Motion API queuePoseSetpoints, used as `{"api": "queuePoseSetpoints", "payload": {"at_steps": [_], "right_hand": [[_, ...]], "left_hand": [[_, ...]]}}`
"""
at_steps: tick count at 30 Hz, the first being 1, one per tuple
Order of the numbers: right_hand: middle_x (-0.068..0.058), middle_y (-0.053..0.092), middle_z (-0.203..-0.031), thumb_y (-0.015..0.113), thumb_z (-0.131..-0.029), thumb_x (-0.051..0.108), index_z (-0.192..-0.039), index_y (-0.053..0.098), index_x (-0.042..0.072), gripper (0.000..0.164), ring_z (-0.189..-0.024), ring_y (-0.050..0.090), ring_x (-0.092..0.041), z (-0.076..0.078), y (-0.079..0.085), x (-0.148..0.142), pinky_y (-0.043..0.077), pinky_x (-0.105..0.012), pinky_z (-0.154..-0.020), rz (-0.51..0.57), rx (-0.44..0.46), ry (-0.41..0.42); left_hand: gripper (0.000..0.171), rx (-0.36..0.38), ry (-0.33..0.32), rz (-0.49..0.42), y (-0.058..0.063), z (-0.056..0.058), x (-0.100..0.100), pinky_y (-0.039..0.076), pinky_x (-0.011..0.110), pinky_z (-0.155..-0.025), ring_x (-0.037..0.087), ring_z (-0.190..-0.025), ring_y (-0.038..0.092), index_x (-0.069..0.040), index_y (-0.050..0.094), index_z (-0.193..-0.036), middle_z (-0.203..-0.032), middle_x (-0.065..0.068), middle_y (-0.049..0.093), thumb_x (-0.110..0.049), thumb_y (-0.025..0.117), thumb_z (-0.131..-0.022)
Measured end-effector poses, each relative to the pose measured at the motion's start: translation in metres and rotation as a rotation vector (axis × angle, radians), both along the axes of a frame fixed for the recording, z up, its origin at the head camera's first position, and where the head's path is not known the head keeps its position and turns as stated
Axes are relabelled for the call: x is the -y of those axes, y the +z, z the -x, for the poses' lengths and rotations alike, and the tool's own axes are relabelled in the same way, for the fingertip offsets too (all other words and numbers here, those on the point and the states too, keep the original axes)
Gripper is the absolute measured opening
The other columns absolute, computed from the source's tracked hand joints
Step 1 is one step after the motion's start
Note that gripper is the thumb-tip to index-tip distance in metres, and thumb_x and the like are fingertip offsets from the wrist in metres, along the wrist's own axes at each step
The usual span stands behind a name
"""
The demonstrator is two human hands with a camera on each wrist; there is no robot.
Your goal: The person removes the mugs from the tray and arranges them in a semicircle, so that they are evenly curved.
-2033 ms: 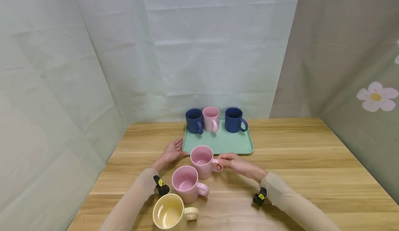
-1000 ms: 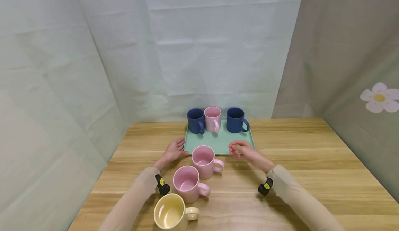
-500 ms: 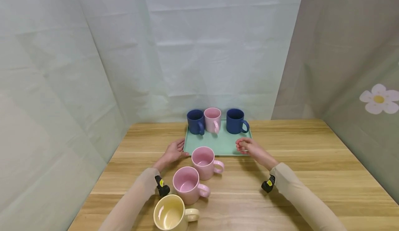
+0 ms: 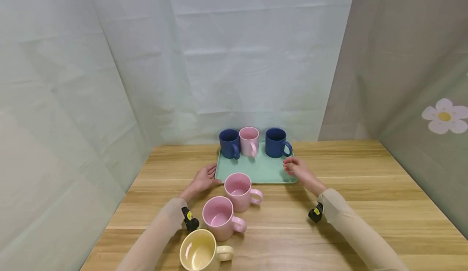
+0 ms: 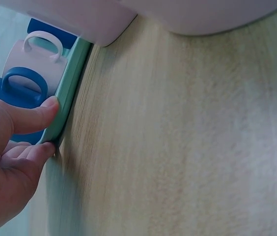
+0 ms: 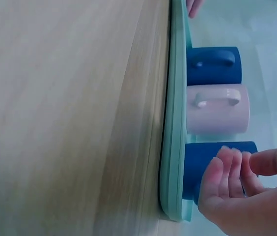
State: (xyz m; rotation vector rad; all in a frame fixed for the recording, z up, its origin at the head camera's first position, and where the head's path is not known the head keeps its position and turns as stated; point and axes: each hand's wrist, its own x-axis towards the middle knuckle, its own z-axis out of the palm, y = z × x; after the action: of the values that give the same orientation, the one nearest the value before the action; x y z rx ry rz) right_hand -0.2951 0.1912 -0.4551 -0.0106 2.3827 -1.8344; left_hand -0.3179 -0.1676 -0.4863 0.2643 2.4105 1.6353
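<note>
My left hand is at the front left corner of the mint-green tray, its thumb against the front rim and its fingers along the left side. My right hand hovers by the tray's right edge with loosely bent fingers and nothing in them. Near it on the tray stands a dark blue mug. At the tray's back left, a pink mug stands beside another dark blue mug. In front of the tray, upright on the table, are a pink mug and a second pink mug.
A pale yellow mug stands closest to me, at the near end of the line of mugs. The wooden table extends to both sides of the tray. Behind it hangs a light cloth backdrop.
My right hand has let go of the front pink mug's handle and moved up and right to the tray's right edge. The left hand and the mugs stay put.
</note>
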Motion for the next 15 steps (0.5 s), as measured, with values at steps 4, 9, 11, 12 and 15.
{"api": "queuePoseSetpoints", "payload": {"at_steps": [4,9,11,12,15], "right_hand": [[-0.027,0.054,-0.12,0.038,-0.101,0.007,-0.124,0.048,-0.013,0.032,-0.101,0.057,-0.029,0.005,-0.002,-0.002,0.054,-0.036,-0.089,-0.026,-0.024,-0.05],[-0.03,0.05,-0.127,0.036,-0.1,0.005,-0.126,0.047,-0.012,0.033,-0.105,0.054,-0.032,0.013,-0.004,-0.004,0.053,-0.032,-0.087,-0.022,-0.061,-0.137],[-0.031,0.05,-0.128,0.035,-0.099,0.003,-0.127,0.047,-0.012,0.033,-0.107,0.053,-0.032,0.016,-0.003,-0.005,0.052,-0.028,-0.085,-0.02,-0.076,-0.171],[-0.031,0.05,-0.128,0.035,-0.099,0.002,-0.127,0.047,-0.012,0.033,-0.107,0.052,-0.032,0.017,-0.003,-0.005,0.051,-0.025,-0.083,-0.024,-0.087,-0.183],[-0.03,0.05,-0.129,0.035,-0.098,0.001,-0.126,0.048,-0.011,0.033,-0.11,0.051,-0.032,0.02,-0.003,-0.006,0.047,-0.019,-0.08,-0.038,-0.11,-0.209]], "left_hand": [[0.076,-0.006,-0.002,0.002,0.0,-0.001,0.0,0.033,0.046,-0.116,0.041,-0.141,0.03,0.016,0.024,-0.145,-0.151,0.034,0.027,0.015,0.065,-0.08],[0.076,-0.017,-0.014,0.008,0.0,-0.001,0.001,0.033,0.046,-0.116,0.042,-0.141,0.03,0.016,0.024,-0.145,-0.151,0.034,0.027,0.014,0.064,-0.081],[0.076,-0.017,-0.018,0.007,0.001,-0.001,0.001,0.032,0.047,-0.116,0.042,-0.141,0.029,0.016,0.023,-0.145,-0.15,0.034,0.026,0.015,0.064,-0.081],[0.076,-0.019,-0.02,0.006,0.0,-0.001,0.001,0.032,0.047,-0.116,0.043,-0.14,0.029,0.016,0.023,-0.145,-0.15,0.035,0.026,0.015,0.064,-0.081],[0.075,-0.019,-0.021,0.007,0.001,-0.002,0.001,0.032,0.046,-0.116,0.042,-0.141,0.029,0.016,0.023,-0.145,-0.151,0.034,0.026,0.014,0.064,-0.082]]}}
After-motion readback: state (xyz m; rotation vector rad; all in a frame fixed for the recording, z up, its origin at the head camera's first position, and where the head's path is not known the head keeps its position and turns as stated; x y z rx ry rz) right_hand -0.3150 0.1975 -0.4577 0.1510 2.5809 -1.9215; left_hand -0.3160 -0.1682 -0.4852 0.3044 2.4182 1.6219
